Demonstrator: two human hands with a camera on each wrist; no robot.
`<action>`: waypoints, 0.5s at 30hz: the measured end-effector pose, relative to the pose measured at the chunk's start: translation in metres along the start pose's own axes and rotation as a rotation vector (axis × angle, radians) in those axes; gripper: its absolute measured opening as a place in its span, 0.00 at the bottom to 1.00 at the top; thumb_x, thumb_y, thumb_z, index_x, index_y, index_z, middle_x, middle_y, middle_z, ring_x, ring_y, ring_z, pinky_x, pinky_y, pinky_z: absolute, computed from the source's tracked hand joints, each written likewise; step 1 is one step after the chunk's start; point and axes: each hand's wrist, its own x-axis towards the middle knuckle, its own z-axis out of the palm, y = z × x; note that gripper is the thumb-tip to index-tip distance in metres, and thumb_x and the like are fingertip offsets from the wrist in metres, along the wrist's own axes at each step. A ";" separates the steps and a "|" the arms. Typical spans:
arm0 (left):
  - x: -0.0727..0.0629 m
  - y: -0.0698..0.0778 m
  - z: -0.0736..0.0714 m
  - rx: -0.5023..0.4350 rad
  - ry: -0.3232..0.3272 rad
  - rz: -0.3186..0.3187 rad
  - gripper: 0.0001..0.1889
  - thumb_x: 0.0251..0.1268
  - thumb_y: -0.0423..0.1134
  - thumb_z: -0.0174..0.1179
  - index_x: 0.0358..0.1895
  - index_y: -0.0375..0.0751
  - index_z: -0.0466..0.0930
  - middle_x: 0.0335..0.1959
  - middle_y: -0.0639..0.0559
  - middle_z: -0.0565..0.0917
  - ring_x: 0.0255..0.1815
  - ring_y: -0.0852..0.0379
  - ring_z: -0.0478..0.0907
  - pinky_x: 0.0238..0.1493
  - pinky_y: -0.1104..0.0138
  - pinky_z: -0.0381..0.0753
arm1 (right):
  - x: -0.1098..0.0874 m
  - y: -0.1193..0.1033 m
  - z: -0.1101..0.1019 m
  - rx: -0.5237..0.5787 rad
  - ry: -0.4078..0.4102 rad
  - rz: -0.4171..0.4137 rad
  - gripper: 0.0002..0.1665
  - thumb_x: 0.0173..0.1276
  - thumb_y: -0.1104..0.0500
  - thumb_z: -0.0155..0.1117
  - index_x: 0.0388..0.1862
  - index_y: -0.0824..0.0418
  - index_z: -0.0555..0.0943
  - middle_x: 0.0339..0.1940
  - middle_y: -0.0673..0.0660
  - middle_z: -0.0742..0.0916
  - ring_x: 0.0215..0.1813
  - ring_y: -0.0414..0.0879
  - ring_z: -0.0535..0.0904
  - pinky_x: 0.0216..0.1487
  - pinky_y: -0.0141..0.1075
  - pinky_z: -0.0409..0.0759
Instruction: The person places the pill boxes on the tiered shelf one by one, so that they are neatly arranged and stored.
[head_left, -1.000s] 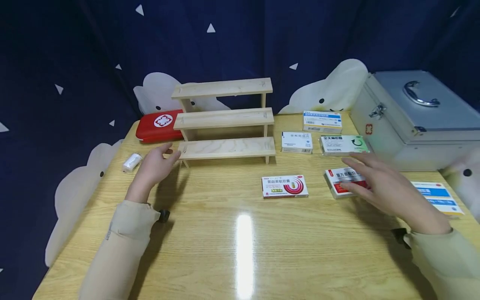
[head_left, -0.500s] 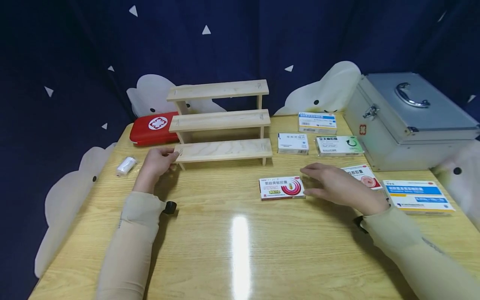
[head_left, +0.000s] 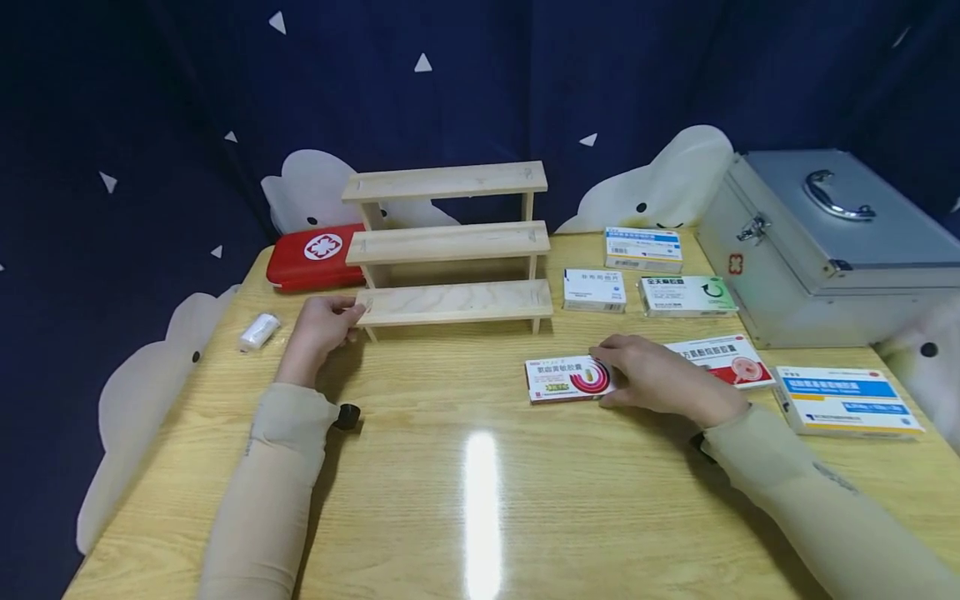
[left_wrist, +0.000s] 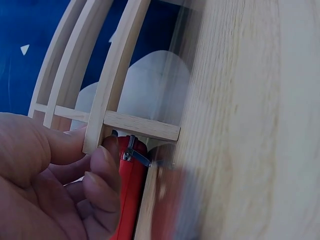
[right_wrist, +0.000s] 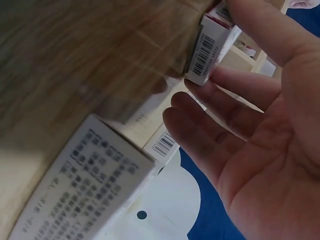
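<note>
My left hand (head_left: 317,332) pinches the left end of the lowest board of a three-tier wooden shelf (head_left: 453,304). In the left wrist view, the thumb and curled fingers meet on either side of that board's end (left_wrist: 95,132). On the table in front of the shelf lies a white medicine box (head_left: 551,382) with a pink-red curved design. My right hand (head_left: 651,373) grips its right end, thumb on the near side and fingers on the far side. The right wrist view shows the box's barcoded end (right_wrist: 204,54) between thumb and index finger, the other fingers loosely bent.
Behind the right hand lie a red-and-white box (head_left: 738,367) and a blue-and-white box (head_left: 847,408). Several more boxes, including a green-and-white one (head_left: 686,296), lie near a metal case (head_left: 862,242). A red first-aid pouch (head_left: 300,265) and a small white roll (head_left: 259,332) are at left.
My right hand has moved left from above the red-and-white box and taken hold of the pink-red box's end. My left hand has come to the shelf and pinched its lowest board.
</note>
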 end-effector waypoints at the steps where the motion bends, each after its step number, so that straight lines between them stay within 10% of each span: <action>1: 0.000 0.000 0.000 0.001 -0.001 -0.006 0.23 0.76 0.43 0.55 0.66 0.33 0.73 0.37 0.40 0.79 0.33 0.48 0.77 0.30 0.67 0.72 | 0.000 0.000 0.000 -0.005 0.000 -0.002 0.41 0.52 0.52 0.81 0.61 0.71 0.78 0.54 0.65 0.82 0.55 0.59 0.79 0.58 0.52 0.75; 15: -0.001 0.000 0.002 0.027 0.004 -0.013 0.24 0.77 0.44 0.53 0.69 0.35 0.71 0.39 0.40 0.77 0.36 0.46 0.75 0.40 0.62 0.68 | -0.010 -0.006 -0.017 0.019 0.061 0.039 0.34 0.49 0.48 0.82 0.53 0.64 0.83 0.45 0.54 0.82 0.43 0.45 0.78 0.49 0.46 0.78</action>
